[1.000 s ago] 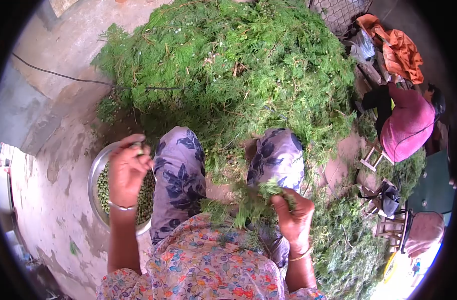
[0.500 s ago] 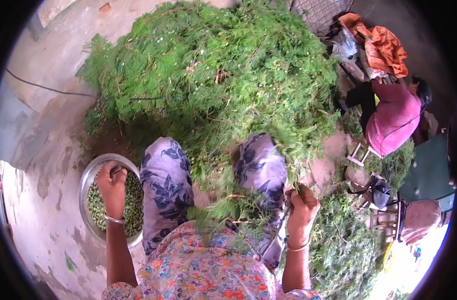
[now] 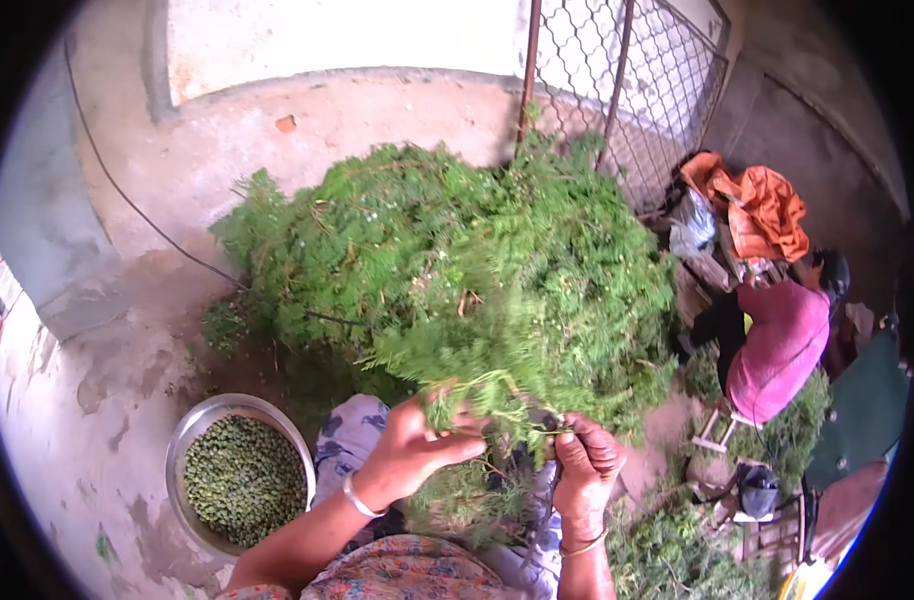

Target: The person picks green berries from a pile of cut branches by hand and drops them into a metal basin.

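Note:
In front of my lap, my right hand (image 3: 589, 462) is closed around the stem of a feathery green branch (image 3: 497, 345). My left hand (image 3: 417, 455) is at the same branch with thumb and fingers apart, partly covered by leaves. Left of my knees stands a round metal bowl (image 3: 182, 432) holding many small round green fruits (image 3: 242, 480). Behind the branch rises a large heap of cut green branches (image 3: 377, 230).
A person in a pink top (image 3: 782, 350) sits on a low stool (image 3: 712, 432) at right. Nearby are an orange cloth (image 3: 767, 215), a metal lattice gate (image 3: 607, 90) and more cut branches (image 3: 677, 545). A black cable (image 3: 142, 210) runs into the heap.
My left hand has left the bowl and come across to the branch. My right hand has lifted the branch forward, and the view has tilted up.

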Tool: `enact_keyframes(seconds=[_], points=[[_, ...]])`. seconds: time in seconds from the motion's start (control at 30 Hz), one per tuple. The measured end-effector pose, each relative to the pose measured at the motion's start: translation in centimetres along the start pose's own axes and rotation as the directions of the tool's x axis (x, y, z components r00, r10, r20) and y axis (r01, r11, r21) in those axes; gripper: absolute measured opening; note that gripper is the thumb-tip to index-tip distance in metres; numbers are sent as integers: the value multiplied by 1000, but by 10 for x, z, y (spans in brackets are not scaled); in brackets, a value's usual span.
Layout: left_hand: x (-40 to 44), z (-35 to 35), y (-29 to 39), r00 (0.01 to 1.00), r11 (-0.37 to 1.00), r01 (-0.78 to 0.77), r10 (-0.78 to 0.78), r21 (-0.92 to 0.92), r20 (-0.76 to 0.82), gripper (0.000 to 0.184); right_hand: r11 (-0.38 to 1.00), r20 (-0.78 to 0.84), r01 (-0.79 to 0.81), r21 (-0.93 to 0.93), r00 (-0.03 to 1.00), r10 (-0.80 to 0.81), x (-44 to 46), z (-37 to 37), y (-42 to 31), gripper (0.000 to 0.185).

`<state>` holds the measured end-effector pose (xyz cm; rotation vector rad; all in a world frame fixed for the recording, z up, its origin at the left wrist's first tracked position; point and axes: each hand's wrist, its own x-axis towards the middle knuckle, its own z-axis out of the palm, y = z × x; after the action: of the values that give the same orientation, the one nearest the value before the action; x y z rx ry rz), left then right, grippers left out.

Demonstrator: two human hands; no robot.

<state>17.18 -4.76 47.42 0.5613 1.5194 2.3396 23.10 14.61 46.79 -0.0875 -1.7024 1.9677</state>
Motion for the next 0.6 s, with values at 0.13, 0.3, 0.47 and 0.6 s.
enact_keyframes(seconds=[0.13, 0.3, 0.47, 0.6], points=[[21, 1, 19, 970, 939, -160, 206, 303, -127, 37, 923, 304, 97, -373, 952, 23, 7, 11, 0, 29], [39, -15, -14, 972, 845, 3, -128, -535, -195, 34, 933, 388, -191, -305, 870, 305, -15, 2, 46, 55], [36, -29, -23, 985, 796, 27, -126, -605, -122, 35, 893, 177, 36, -448, 983, 49, -33, 5, 86, 60], [34, -36, -21, 997, 710, 7, -63, -705, -54, 33, 798, 204, -21, -602, 963, 179, -35, -4, 100, 26]])
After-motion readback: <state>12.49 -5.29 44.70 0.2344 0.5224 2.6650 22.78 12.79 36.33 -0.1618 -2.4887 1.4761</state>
